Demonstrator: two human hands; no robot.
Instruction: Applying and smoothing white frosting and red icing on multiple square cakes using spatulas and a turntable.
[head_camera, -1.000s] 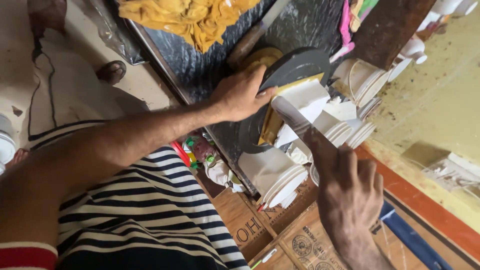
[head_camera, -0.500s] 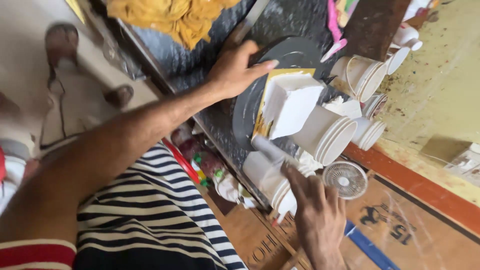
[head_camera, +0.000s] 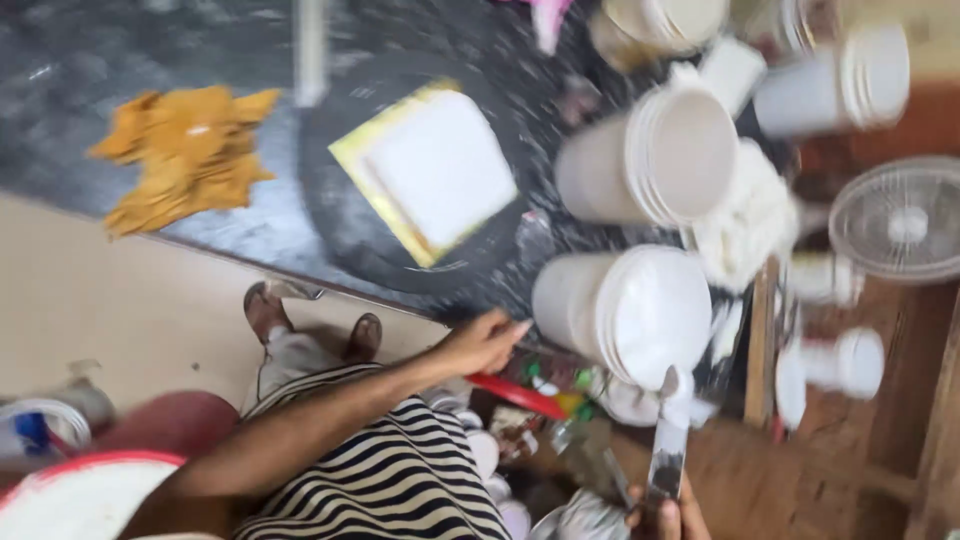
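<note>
A square white cake (head_camera: 440, 165) on a yellow board sits on a round black turntable (head_camera: 340, 230) on the dark speckled counter (head_camera: 150, 60). My left hand (head_camera: 485, 345) rests at the counter's near edge, just below the turntable, fingers stretched out and holding nothing. Only the fingers of my right hand (head_camera: 665, 520) show at the bottom edge. They grip a metal spatula (head_camera: 665, 450) smeared with white cream, its blade pointing up toward a stack of white buckets (head_camera: 625, 310). The picture is blurred.
A second stack of white buckets (head_camera: 650, 155) lies right of the cake. A crumpled yellow cloth (head_camera: 185, 160) is at the counter's left. A small white fan (head_camera: 900, 220) stands at the right. A red-handled tool (head_camera: 515, 395) and clutter sit under the counter edge.
The view has swung round. My left hand has come off the turntable and back to the counter's edge. My right hand has dropped to the bottom of the view with the spatula.
</note>
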